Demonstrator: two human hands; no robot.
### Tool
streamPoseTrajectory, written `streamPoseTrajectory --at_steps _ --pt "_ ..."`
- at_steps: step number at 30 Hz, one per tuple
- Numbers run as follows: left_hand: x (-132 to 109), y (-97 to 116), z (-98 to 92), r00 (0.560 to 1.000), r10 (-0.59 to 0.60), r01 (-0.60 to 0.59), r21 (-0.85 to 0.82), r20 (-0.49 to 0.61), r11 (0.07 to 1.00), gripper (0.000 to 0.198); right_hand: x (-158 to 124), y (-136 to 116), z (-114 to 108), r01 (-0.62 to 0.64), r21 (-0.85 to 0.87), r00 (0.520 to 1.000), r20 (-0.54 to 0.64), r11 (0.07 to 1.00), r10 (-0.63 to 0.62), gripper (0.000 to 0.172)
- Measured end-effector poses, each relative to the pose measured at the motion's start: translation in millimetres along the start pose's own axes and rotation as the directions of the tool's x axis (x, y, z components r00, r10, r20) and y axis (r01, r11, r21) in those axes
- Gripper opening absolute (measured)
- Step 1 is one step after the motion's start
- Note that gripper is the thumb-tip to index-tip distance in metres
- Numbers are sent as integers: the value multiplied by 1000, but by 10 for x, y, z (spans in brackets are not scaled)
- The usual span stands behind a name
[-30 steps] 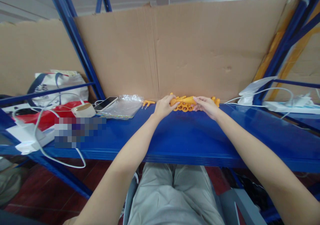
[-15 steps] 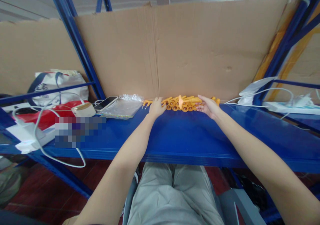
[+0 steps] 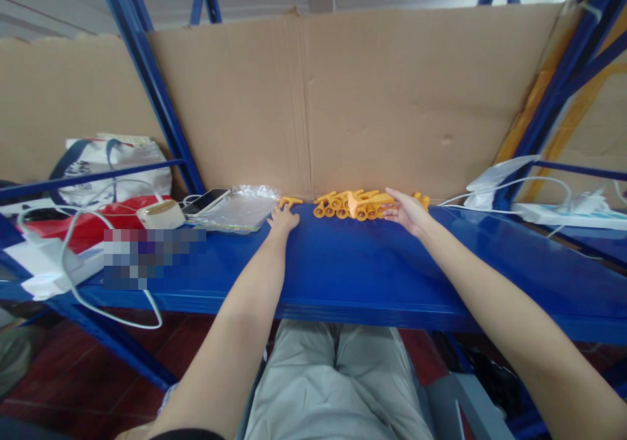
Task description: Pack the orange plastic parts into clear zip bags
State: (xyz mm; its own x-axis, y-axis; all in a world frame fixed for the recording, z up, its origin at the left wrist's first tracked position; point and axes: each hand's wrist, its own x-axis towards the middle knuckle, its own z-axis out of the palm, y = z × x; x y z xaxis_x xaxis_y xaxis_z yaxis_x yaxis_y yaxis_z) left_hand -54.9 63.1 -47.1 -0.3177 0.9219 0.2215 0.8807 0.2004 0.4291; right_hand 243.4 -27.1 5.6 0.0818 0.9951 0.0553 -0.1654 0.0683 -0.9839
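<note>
A pile of yellow-orange plastic pieces with round, tube-like ends (image 3: 337, 206) lies along the foot of the cardboard, their open ends facing me. A paler orange piece (image 3: 353, 204) rests across the front of it. My right hand (image 3: 409, 213) is at the right part of this pile, fingers stretched out and seeming to touch it. More yellow shows behind that hand. My left hand (image 3: 283, 220) lies palm down on the blue shelf with its fingers apart. Just beyond its fingertips sits a separate yellow branched piece (image 3: 290, 201), partly hidden by the hand.
Left of my left hand lie a clear plastic packet (image 3: 240, 208) and a phone (image 3: 208, 202). Farther left are a white charger block (image 3: 161, 214), looping cables and a cloth bag (image 3: 117, 169). A white power strip (image 3: 571, 213) lies at right. Cardboard (image 3: 392, 100) closes the back.
My left hand has moved left, away from the pile, toward the separate yellow piece. A gap now shows between that piece and the pile. My right hand has stayed nearly in place.
</note>
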Motion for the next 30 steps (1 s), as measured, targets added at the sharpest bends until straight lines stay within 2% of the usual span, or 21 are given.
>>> streamPoseTrajectory --at_steps 7,17,21,24,30 --pt "-38 9 -43 999 36 -38 65 40 997 59 -44 -22 59 -20 8 999 -26 1000 20 20" --pt "-49 64 -75 996 74 -76 55 40 996 48 -71 -26 72 -18 2 1000 -20 1000 18 21" --pt "-83 122 -111 988 147 -151 94 52 984 39 -80 -35 79 -19 4 1000 -25 1000 19 21" --pt "-138 190 -150 973 209 -223 153 101 963 35 -74 -33 78 -21 6 999 -32 1000 21 21" --pt "-265 341 -185 930 330 -358 191 161 914 35 -64 -33 79 -20 6 999 -39 1000 20 20"
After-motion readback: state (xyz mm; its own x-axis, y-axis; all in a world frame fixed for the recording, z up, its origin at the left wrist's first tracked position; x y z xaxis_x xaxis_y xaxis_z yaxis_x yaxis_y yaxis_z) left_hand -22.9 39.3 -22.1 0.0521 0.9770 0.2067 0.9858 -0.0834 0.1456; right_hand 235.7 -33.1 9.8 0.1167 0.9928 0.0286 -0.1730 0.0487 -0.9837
